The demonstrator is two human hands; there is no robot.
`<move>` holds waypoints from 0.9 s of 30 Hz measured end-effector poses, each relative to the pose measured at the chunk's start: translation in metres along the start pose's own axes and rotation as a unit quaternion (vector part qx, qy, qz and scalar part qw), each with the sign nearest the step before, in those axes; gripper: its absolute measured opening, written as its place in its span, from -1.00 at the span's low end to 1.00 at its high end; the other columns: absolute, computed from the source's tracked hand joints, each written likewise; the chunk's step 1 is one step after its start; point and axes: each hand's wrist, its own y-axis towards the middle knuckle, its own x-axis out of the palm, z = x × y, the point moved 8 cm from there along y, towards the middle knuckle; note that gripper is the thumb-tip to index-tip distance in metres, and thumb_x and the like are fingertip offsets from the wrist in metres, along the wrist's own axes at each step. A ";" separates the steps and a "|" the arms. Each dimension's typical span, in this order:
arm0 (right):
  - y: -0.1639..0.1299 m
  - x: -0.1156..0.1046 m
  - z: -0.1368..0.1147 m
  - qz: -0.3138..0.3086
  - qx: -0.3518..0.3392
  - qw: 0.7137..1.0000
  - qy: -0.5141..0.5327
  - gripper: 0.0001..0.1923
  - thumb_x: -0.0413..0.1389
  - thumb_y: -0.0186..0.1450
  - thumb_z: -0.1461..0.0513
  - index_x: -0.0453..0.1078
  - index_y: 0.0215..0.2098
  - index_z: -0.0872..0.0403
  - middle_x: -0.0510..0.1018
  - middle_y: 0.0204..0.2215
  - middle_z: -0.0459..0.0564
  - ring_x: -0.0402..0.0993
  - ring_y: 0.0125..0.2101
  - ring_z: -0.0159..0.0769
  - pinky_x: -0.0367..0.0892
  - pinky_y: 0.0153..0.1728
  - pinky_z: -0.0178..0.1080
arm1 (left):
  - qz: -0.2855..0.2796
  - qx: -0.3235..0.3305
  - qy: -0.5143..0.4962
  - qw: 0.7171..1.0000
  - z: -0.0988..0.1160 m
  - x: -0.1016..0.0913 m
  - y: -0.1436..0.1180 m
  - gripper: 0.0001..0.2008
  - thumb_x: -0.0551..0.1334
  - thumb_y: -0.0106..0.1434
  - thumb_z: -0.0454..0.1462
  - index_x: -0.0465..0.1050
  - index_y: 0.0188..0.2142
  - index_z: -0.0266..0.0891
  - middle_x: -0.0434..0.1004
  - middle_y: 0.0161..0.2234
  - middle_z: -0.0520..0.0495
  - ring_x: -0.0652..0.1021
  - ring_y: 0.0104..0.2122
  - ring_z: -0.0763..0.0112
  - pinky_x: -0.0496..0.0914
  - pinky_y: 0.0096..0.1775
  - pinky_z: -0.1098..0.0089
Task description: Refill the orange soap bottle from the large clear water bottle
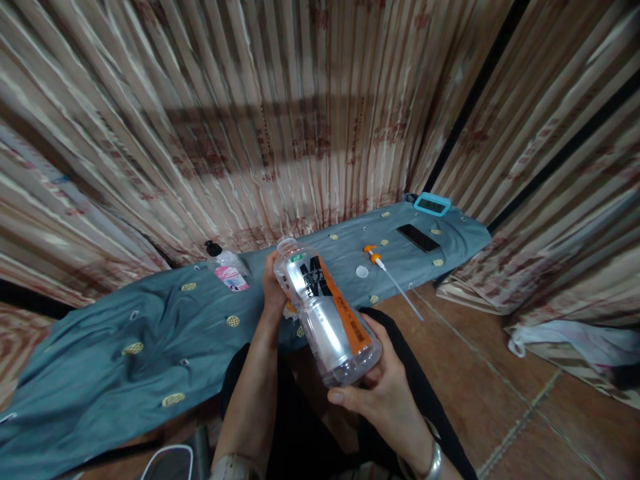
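- Your right hand point(383, 393) cups the base of a clear plastic bottle point(327, 313), fingers wrapped under and around its bottom, thumb lying along the near side
- Your left hand point(274, 283) is closed round the bottle's upper part just below the neck, mostly hidden behind it
- The bottle is tilted, its open neck pointing up and away from you, its base toward your lap; it carries a label in black, white and orange, and looks empty
- You hold it in the air above the near edge of a blue-grey cloth point(150, 340) spread over the surface in front of you
- On that cloth, to the left of the bottle, stands a small pump bottle point(227, 267) with a black top and a pink label
- To the right lie a white cap point(362, 271) and, just beside it, an orange pump head with a long tube point(393, 277)
- Further right on the cloth lies a dark phone point(419, 237), with a turquoise-framed device point(432, 204) at the far edge
- Striped curtains point(300, 100) hang behind the cloth
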 end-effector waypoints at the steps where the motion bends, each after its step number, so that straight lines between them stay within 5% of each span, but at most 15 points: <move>1: 0.000 0.000 0.000 0.001 0.004 1.000 0.003 0.00 0.52 -0.26 0.52 0.35 0.09 -0.08 0.76 -0.08 -0.11 0.76 -0.16 -0.22 0.63 -0.19 -0.37 | 0.014 -0.002 0.005 1.000 0.003 -0.002 -0.001 -0.63 0.30 0.21 -0.19 0.43 0.03 -0.11 0.61 0.03 -0.18 0.57 0.08 0.04 0.38 0.22 0.02; 5: -0.001 -0.001 0.000 0.014 0.015 1.000 0.000 0.04 0.53 -0.32 0.53 0.36 0.07 -0.09 0.77 -0.10 -0.13 0.75 -0.15 -0.20 0.62 -0.17 -0.37 | 0.056 0.003 0.022 0.998 0.014 -0.007 -0.003 -0.69 0.32 0.15 -0.24 0.48 -0.08 -0.10 0.65 -0.06 -0.13 0.61 0.00 0.11 0.47 0.11 0.14; 14: -0.002 -0.002 0.001 0.000 0.009 1.000 -0.021 -0.01 0.55 -0.25 0.47 0.37 0.10 -0.10 0.76 -0.09 -0.11 0.76 -0.18 -0.18 0.65 -0.21 -0.32 | 0.053 -0.028 -0.008 0.998 0.015 -0.007 -0.004 -0.66 0.32 0.10 -0.29 0.45 -0.09 -0.16 0.64 -0.09 -0.15 0.59 -0.06 0.14 0.44 0.15 0.13; 27: 0.000 -0.006 0.008 0.004 -0.022 1.000 -0.018 -0.01 0.59 -0.20 0.37 0.38 0.15 -0.12 0.75 -0.04 -0.07 0.77 -0.17 -0.08 0.69 -0.22 -0.21 | 0.053 0.023 0.032 0.998 0.027 -0.008 -0.006 -0.63 0.31 0.09 -0.26 0.49 -0.07 -0.16 0.65 -0.09 -0.16 0.60 -0.08 0.12 0.46 0.09 0.12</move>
